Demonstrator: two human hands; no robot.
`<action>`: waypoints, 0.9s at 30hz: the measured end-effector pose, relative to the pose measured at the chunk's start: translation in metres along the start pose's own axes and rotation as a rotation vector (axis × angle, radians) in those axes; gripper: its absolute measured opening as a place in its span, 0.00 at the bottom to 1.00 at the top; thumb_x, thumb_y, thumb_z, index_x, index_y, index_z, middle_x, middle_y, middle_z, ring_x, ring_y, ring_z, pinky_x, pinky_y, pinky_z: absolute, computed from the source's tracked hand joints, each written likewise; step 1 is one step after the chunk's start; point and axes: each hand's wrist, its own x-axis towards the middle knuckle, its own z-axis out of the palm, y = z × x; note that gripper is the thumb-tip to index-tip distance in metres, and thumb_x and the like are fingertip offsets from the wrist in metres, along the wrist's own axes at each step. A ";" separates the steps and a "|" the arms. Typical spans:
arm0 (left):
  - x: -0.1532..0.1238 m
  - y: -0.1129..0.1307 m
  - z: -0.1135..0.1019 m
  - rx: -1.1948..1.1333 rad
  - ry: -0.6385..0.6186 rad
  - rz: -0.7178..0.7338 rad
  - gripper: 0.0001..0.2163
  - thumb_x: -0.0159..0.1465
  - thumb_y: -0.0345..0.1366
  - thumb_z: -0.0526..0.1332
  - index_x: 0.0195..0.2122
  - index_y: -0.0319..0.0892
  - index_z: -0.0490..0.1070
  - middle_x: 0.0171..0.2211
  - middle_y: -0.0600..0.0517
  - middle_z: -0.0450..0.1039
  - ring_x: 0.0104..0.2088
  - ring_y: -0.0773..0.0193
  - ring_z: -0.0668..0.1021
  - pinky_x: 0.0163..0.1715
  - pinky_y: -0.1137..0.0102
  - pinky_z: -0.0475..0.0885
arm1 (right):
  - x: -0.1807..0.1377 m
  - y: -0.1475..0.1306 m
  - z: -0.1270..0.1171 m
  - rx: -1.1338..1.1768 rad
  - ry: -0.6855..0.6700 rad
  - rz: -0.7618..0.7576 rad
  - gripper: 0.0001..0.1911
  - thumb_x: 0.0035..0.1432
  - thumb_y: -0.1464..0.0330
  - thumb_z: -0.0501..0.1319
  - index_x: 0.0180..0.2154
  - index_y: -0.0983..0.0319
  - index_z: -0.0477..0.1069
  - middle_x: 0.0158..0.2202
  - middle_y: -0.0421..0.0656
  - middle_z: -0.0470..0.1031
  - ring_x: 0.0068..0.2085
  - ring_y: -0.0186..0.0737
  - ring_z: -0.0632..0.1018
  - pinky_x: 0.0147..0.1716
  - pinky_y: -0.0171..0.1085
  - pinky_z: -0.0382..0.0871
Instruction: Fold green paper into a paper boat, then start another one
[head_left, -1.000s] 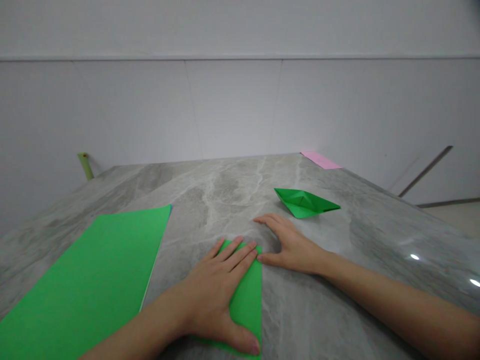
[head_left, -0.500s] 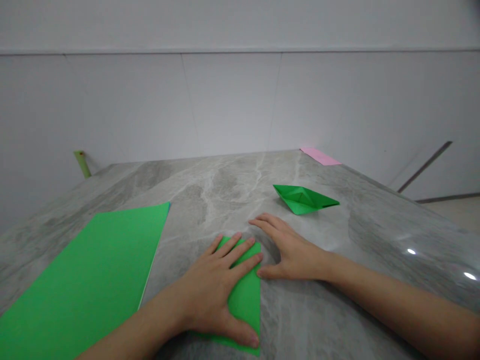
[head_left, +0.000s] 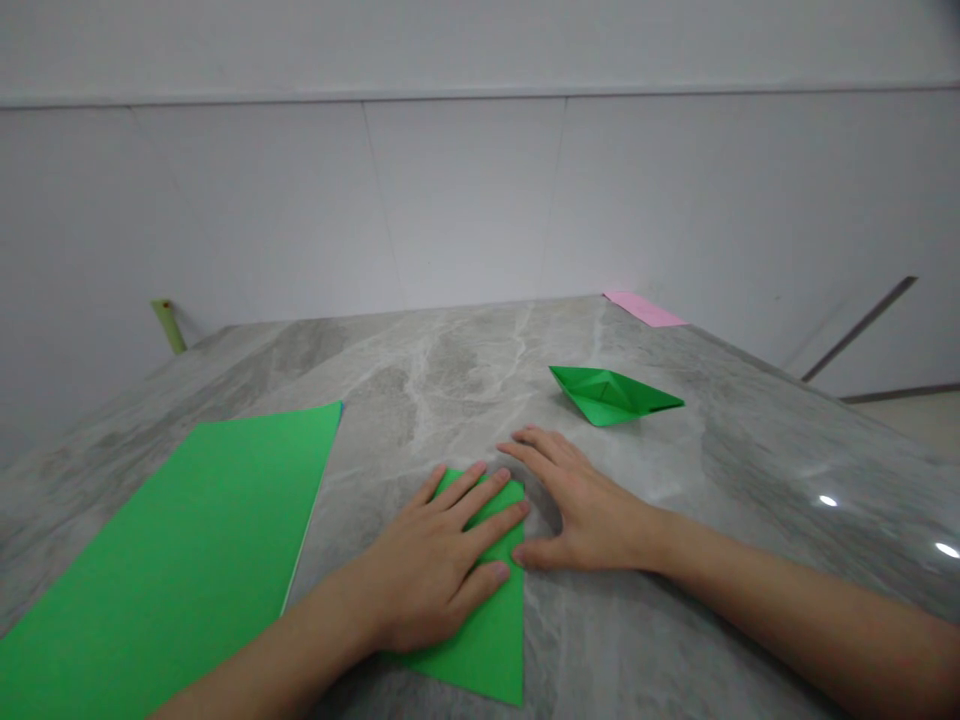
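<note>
A folded green paper [head_left: 487, 640] lies on the grey marble table [head_left: 465, 380] close to me. My left hand [head_left: 439, 560] lies flat on it, fingers spread and pointing away from me. My right hand [head_left: 581, 500] rests flat on the bare table just right of the paper. Its thumb touches the paper's right edge and its fingers are stretched out. Neither hand holds anything. A finished green paper boat [head_left: 611, 395] sits beyond my right hand, clear of the fingers.
A large flat green sheet [head_left: 180, 540] lies at the left of the table. A pink sheet [head_left: 645, 308] lies at the far right corner by the white wall. A small yellow-green object [head_left: 169, 325] leans at the far left corner.
My left thumb has drawn in from the paper's near right corner toward the fingers. My right hand has barely shifted. The view has tilted slightly.
</note>
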 end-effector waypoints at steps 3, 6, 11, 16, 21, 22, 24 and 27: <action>0.000 -0.002 0.002 0.005 0.009 0.004 0.24 0.74 0.51 0.43 0.70 0.57 0.48 0.72 0.54 0.42 0.71 0.49 0.47 0.67 0.45 0.41 | -0.001 0.000 0.001 0.011 0.002 -0.013 0.52 0.42 0.52 0.72 0.65 0.61 0.57 0.65 0.58 0.58 0.67 0.66 0.56 0.62 0.64 0.50; 0.000 -0.002 0.002 0.004 0.013 0.002 0.24 0.74 0.51 0.43 0.70 0.58 0.47 0.72 0.53 0.41 0.71 0.49 0.47 0.67 0.45 0.41 | -0.001 -0.002 0.000 -0.002 -0.027 0.002 0.53 0.43 0.52 0.71 0.66 0.61 0.56 0.66 0.59 0.57 0.68 0.66 0.54 0.63 0.65 0.48; -0.001 0.000 -0.002 -0.009 0.002 -0.006 0.25 0.73 0.51 0.44 0.70 0.57 0.45 0.72 0.51 0.41 0.71 0.48 0.47 0.66 0.43 0.43 | -0.002 -0.008 -0.001 -0.036 -0.127 0.057 0.60 0.41 0.50 0.72 0.68 0.66 0.51 0.69 0.64 0.50 0.70 0.68 0.47 0.64 0.66 0.44; 0.000 0.002 -0.003 -0.010 0.009 -0.006 0.26 0.73 0.51 0.46 0.70 0.57 0.46 0.72 0.52 0.40 0.71 0.47 0.48 0.66 0.44 0.43 | -0.007 -0.014 0.002 -0.003 -0.153 0.061 0.65 0.37 0.49 0.73 0.70 0.64 0.46 0.70 0.63 0.46 0.70 0.69 0.41 0.64 0.68 0.40; 0.002 0.002 0.000 -0.008 0.014 0.001 0.27 0.73 0.49 0.47 0.71 0.56 0.43 0.72 0.50 0.38 0.71 0.49 0.47 0.67 0.44 0.42 | -0.014 -0.021 0.003 0.055 -0.147 0.026 0.64 0.39 0.53 0.74 0.70 0.62 0.45 0.71 0.61 0.44 0.70 0.69 0.39 0.64 0.69 0.39; 0.002 0.002 0.000 -0.006 0.011 0.000 0.27 0.73 0.49 0.47 0.71 0.56 0.43 0.72 0.50 0.39 0.71 0.49 0.47 0.67 0.44 0.42 | -0.015 -0.022 0.003 0.061 -0.145 0.018 0.64 0.39 0.53 0.74 0.70 0.61 0.44 0.71 0.61 0.43 0.70 0.69 0.39 0.64 0.68 0.38; 0.001 0.001 -0.001 0.003 0.007 -0.004 0.26 0.73 0.50 0.47 0.70 0.56 0.45 0.72 0.50 0.41 0.71 0.50 0.47 0.67 0.45 0.42 | -0.016 -0.026 0.002 0.063 -0.163 0.018 0.65 0.39 0.54 0.74 0.71 0.62 0.43 0.71 0.61 0.41 0.70 0.69 0.38 0.64 0.68 0.37; 0.001 0.000 -0.002 0.016 0.005 -0.004 0.26 0.73 0.50 0.47 0.70 0.55 0.46 0.72 0.49 0.42 0.71 0.50 0.49 0.67 0.45 0.42 | -0.016 -0.031 0.002 0.059 -0.207 0.038 0.67 0.39 0.53 0.74 0.71 0.64 0.39 0.72 0.63 0.38 0.70 0.68 0.36 0.65 0.67 0.36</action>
